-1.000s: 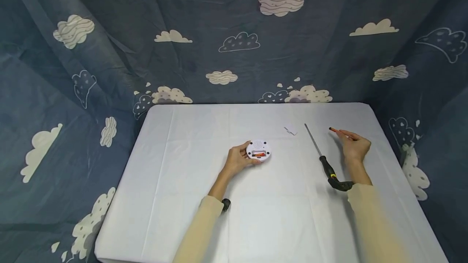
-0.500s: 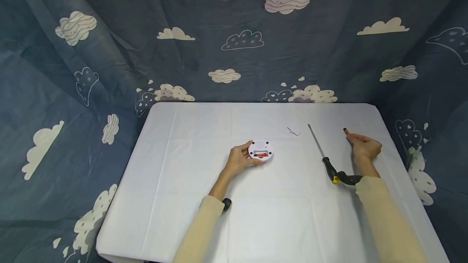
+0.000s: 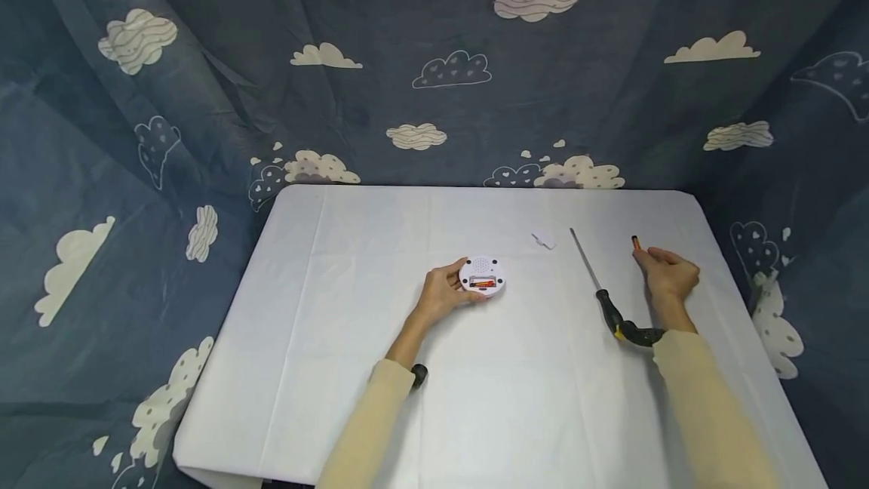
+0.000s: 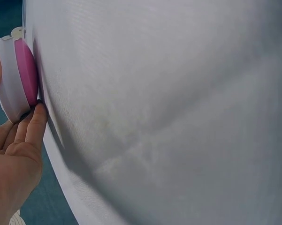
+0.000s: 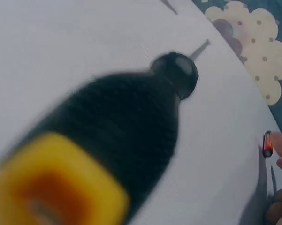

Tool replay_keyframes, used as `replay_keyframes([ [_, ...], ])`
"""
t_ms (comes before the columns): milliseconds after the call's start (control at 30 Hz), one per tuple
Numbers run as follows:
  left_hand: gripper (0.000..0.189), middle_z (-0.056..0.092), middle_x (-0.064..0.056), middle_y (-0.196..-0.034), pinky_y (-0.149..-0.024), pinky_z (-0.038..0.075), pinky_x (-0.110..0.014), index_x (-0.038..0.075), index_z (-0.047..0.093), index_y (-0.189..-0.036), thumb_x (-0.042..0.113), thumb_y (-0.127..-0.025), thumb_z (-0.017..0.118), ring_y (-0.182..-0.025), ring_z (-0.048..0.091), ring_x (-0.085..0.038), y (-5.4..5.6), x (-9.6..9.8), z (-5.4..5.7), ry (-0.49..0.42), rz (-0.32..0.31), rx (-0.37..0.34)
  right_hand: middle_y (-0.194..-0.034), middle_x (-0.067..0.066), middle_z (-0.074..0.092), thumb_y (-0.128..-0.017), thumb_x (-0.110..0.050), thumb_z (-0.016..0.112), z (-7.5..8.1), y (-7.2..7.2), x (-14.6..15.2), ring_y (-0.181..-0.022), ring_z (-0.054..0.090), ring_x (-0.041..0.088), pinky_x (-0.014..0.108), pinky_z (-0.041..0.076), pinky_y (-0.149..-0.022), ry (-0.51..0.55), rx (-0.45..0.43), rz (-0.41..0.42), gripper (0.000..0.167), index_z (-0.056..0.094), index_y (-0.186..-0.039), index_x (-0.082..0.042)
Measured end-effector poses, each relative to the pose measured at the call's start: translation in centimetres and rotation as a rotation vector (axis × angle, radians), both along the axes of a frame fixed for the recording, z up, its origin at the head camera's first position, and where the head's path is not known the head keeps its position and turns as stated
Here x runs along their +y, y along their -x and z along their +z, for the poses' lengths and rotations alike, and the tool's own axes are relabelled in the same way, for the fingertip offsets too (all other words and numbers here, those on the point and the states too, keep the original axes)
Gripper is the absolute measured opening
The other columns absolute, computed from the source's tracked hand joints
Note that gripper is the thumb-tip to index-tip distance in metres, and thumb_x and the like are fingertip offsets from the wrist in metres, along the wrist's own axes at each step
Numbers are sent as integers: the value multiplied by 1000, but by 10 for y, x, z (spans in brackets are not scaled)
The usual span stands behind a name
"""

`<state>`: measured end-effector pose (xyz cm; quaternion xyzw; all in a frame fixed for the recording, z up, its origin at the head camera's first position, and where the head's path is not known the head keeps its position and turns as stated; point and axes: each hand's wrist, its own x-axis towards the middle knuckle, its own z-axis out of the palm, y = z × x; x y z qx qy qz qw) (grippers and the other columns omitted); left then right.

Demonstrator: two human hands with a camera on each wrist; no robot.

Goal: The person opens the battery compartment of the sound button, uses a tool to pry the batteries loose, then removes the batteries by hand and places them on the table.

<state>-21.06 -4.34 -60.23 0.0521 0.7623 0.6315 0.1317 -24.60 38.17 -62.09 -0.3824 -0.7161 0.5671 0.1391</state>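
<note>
My left hand point(image 3: 444, 291) grips a round white device point(image 3: 481, 266) by its edge, between thumb and fingers. Its speckled underside, with dark feet, faces up, and an orange-red battery point(image 3: 483, 284) lies in the uncovered battery compartment. In the left wrist view the device point(image 4: 11, 79) shows a pink side towards the cloth. At the right, my right hand point(image 3: 670, 275) pinches a second small battery point(image 3: 636, 242) between thumb and fingertips, end pointing away from me. The right wrist view catches this battery point(image 5: 267, 144) at its right edge.
A screwdriver point(image 3: 609, 313) with a black handle lies left of my right hand, its shaft pointing away; the handle point(image 5: 126, 112) fills much of the right wrist view. A small white piece point(image 3: 545, 241) with a thin dark edge lies farther back on the white-covered table point(image 3: 366, 247).
The battery in my right hand has turned from nearly sideways to pointing away. That hand shifted right, then slightly back left. My left hand keeps its hold on the device.
</note>
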Motion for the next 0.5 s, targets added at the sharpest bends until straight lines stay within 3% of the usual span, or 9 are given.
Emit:
replay_keyframes([
  [67, 94, 51, -25, -153, -105, 56, -22, -6, 43, -152, 10, -74, 92, -137, 59, -31, 1, -1, 0, 7, -1, 1, -74, -26, 59, -87, -24, 85, 2, 0, -7, -70, 53, -5, 4, 42, -57, -39, 37, 29, 46, 74, -127, -5],
  [133, 94, 51, -24, -153, -106, 55, -22, -5, 43, -153, 12, -74, 93, -138, 58, -30, 1, -1, 0, 19, 1, -4, -71, -25, 56, -88, -27, 84, 8, -1, -20, -67, 51, -6, 5, 40, -56, -107, 73, 112, 45, 74, -127, -7],
  [167, 94, 51, -23, -153, -106, 55, -22, -4, 43, -153, 12, -74, 93, -138, 58, -30, 2, -1, 0, 25, 2, -6, -68, -24, 53, -90, -29, 82, 12, -2, -29, -64, 48, -5, 3, 43, -64, -140, 93, 185, 45, 74, -129, -8],
  [233, 94, 52, -23, -153, -106, 55, -23, -4, 44, -153, 13, -75, 93, -138, 58, -30, 2, -1, 0, 30, 5, -7, -62, -19, 49, -92, -33, 80, 20, -5, -52, -56, 41, -2, 10, 38, -54, -207, 147, 355, 45, 74, -129, -8],
  [367, 94, 51, -23, -153, -106, 55, -22, -4, 44, -153, 12, -74, 93, -137, 59, -30, 2, -1, 0, 29, 11, -5, -59, -9, 41, -96, -33, 77, 31, -17, -107, -52, 33, 5, 22, 34, -49, -220, 223, 753, 43, 72, -129, -6],
  [400, 94, 51, -23, -153, -105, 56, -22, -4, 44, -153, 11, -74, 93, -137, 59, -30, 3, 0, 0, 29, 10, -5, -59, -8, 40, -96, -31, 77, 31, -20, -120, -52, 32, 5, 26, 27, -44, -209, 235, 829, 42, 73, -129, -5],
  [500, 93, 51, -23, -154, -105, 56, -22, -4, 44, -153, 12, -75, 92, -137, 59, -30, 3, 1, 0, 33, 1, 4, -58, -9, 37, -95, -26, 78, 30, -30, -154, -52, 31, 3, 23, 27, -44, -149, 232, 984, 38, 74, -127, -5],
])
